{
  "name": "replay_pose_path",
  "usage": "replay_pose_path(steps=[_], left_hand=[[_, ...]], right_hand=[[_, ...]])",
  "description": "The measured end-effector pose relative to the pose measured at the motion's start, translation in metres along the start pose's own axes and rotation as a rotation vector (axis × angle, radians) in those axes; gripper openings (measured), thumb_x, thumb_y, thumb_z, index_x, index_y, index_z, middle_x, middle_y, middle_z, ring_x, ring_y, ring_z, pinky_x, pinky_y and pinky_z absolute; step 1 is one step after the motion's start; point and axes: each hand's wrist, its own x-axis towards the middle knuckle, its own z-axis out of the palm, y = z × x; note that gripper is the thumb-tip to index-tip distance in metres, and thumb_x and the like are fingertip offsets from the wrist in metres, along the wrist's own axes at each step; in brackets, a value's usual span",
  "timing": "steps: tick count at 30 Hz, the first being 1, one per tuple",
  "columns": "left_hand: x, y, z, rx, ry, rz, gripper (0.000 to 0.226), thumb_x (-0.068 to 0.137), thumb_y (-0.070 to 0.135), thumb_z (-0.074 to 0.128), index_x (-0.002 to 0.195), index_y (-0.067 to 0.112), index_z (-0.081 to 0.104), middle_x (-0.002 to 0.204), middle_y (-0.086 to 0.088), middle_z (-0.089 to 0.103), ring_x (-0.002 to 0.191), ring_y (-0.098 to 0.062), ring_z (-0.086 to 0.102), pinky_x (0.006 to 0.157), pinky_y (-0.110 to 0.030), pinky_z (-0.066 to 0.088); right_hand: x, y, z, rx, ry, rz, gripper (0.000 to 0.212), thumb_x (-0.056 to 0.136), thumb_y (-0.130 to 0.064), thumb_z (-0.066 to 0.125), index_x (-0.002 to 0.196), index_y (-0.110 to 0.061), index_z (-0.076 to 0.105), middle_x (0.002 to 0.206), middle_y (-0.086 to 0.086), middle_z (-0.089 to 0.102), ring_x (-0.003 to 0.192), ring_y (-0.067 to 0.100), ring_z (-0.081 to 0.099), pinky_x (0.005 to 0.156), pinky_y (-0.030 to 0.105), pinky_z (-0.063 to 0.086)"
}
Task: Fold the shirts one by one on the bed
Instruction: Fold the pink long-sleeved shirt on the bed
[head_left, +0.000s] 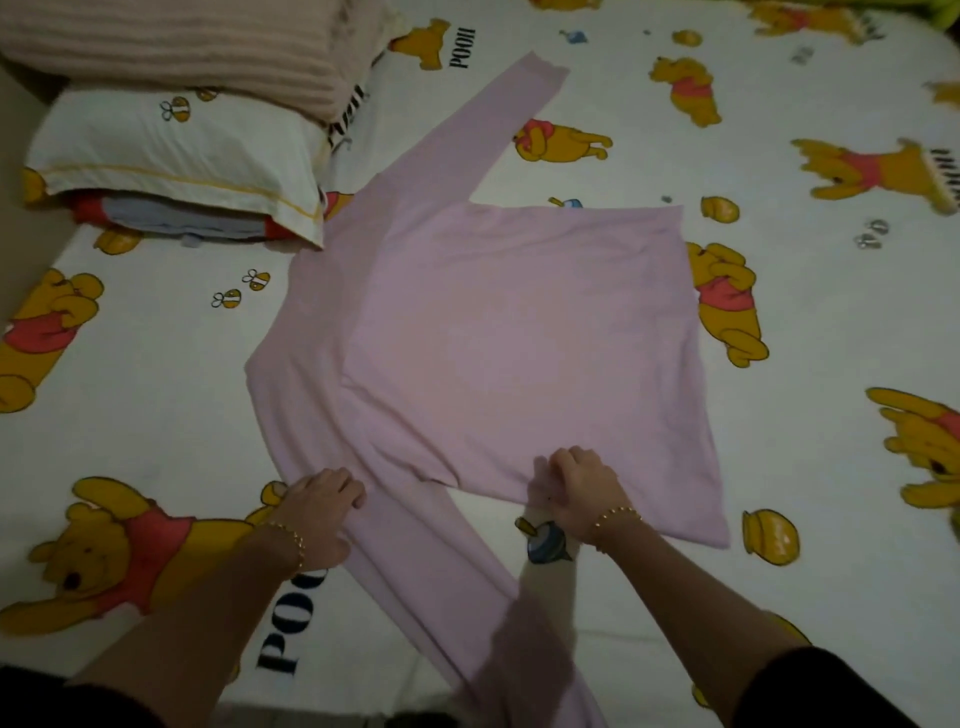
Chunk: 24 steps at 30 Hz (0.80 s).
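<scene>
The left hand (322, 512) and right hand (576, 488) clamp their grips on the near edge of the pale pink long-sleeved shirt (493, 338), which lies collar-left.

This is a bedroom in a home. A bed (644, 156) fills nearly the whole view. Its white sheet (156, 395) is printed with yellow cartoon bears in red tops, honey pots and bees (the word "POOH" shows in several spots). Toward the upper left lies a pillow (171, 150) in a matching case, with a ribbed pink blanket (182, 41) resting on top and red and grey fabric (182, 226) tucked beneath. A pink long-sleeved shirt (493, 338) is spread flat on the sheet.
</scene>
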Motion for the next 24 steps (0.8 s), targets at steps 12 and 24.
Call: replay_pose_path(steps=[12, 24], left_hand=[[0.002, 0.017, 0.026, 0.244, 0.184, 0.064, 0.072, 0.012, 0.015, 0.082, 0.08, 0.017, 0.058, 0.074, -0.003, 0.053, 0.06, -0.025, 0.055, 0.058, -0.031, 0.049], [0.021, -0.027, 0.032, 0.26, 0.263, 0.294, 0.055, 0.027, 0.0, 0.086, 0.075, 0.017, 0.065, 0.069, 0.0, 0.063, 0.054, -0.019, 0.057, 0.053, -0.026, 0.047]], right_hand=[[-0.035, 0.019, 0.028, -0.268, 0.126, 0.062, 0.034, 0.074, -0.021, 0.064, 0.105, -0.012, 0.053, 0.104, 0.007, 0.053, 0.095, 0.029, 0.052, 0.076, 0.039, 0.041], [-0.02, 0.01, 0.041, -0.272, 0.059, 0.226, 0.024, 0.092, -0.015, 0.048, 0.112, -0.027, 0.048, 0.115, 0.0, 0.052, 0.106, 0.022, 0.049, 0.089, 0.034, 0.039]])
